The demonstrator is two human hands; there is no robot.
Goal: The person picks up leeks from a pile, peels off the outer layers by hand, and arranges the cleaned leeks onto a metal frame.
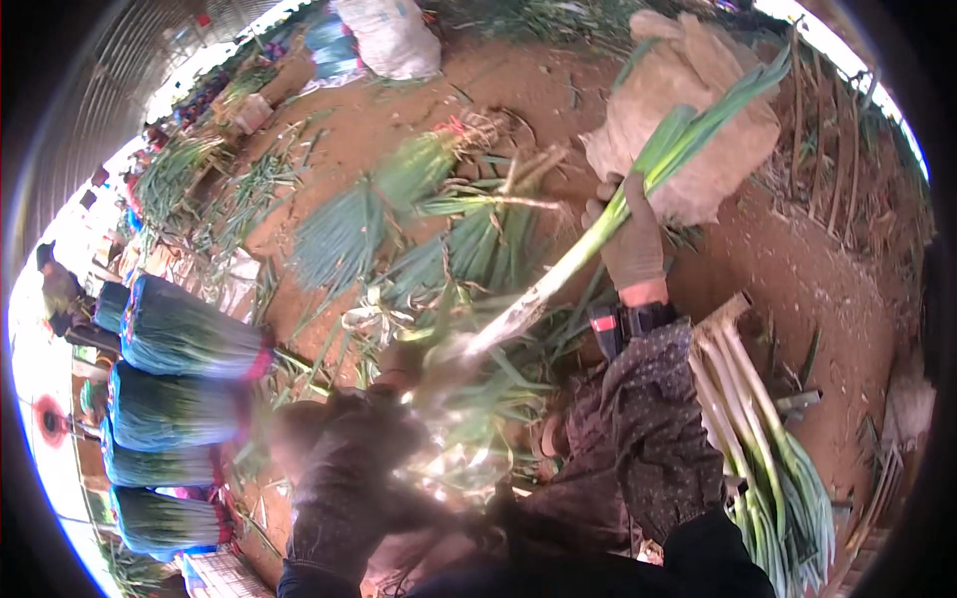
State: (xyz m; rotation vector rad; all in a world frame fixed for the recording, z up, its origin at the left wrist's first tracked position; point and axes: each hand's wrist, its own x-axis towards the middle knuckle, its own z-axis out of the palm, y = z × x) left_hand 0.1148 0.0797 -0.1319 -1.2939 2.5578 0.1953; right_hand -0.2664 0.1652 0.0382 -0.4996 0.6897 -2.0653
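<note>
My right hand (628, 232), in a brown glove, is closed round the green upper stem of a large green onion (553, 284). Its leaves point to the upper right and its white root end slants down to the lower left. My left hand (400, 362), dark and blurred, is near that root end; whether it touches the onion I cannot tell. Below lie loose leaves and peeled, bright husks (463, 456). Several trimmed green onions (748, 396) rest beside my right sleeve, white ends up.
Large tied bundles of green onions (183, 418) stand at the left. Unpeeled bunches (351, 232) lie ahead on the dirt floor. A beige sack (673, 112) is at the upper right, a white sack (392, 37) at the top. A person (67, 295) is at the far left.
</note>
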